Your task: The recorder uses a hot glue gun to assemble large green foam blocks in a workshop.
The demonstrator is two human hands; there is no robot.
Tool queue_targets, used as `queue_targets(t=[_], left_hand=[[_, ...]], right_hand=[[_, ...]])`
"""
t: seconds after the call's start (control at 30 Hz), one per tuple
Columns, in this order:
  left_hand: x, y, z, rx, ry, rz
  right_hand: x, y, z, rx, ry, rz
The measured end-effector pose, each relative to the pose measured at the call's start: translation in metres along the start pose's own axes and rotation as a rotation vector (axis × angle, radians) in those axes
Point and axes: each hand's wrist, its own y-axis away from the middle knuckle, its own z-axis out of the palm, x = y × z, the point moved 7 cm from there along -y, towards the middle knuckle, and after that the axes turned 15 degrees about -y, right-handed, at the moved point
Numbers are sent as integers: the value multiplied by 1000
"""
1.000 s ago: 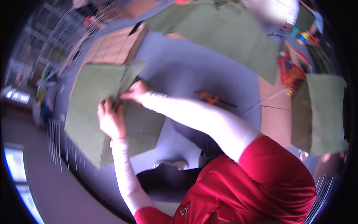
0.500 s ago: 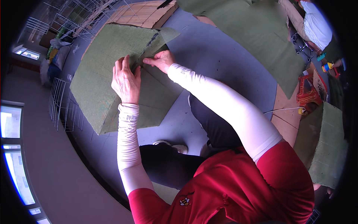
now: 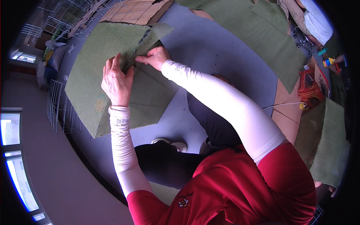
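A large green mat-like sheet (image 3: 90, 75) with a coarse weave forms a boxy, folded shape with a raised ridge in front of me. A dark, ragged seam (image 3: 145, 36) runs along the ridge near its far end. My left hand (image 3: 117, 82) rests on the sheet beside this ridge, fingers stretched and thumb apart. Just across the ridge, my right hand (image 3: 155, 58) pinches thumb and forefinger together at the sheet's seam. Whatever lies between those fingertips is too small to make out. What supports the sheet underneath is hidden.
Wire racks (image 3: 62, 107) stand left of the sheet, with a cardboard piece (image 3: 137, 13) beyond it. More green sheeting (image 3: 247, 37) covers the floor at right. A person (image 3: 317, 22) sits at the far right, near a red crate-like object (image 3: 309, 84) and a pale cable (image 3: 281, 105).
The whole view has shifted slightly, so the sheet and both hands sit further left. My left thumb and fingers look a little wider apart; the right hand keeps its pinch.
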Motion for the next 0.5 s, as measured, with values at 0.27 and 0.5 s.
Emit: queue_targets(t=[0.27, 0.5], left_hand=[[10, -2, 4, 66, -138, -24], [5, -1, 1, -39, -82, 63]], right_hand=[[-2, 1, 0, -15, -1, 6], [-6, 5, -3, -27, 26, 6]])
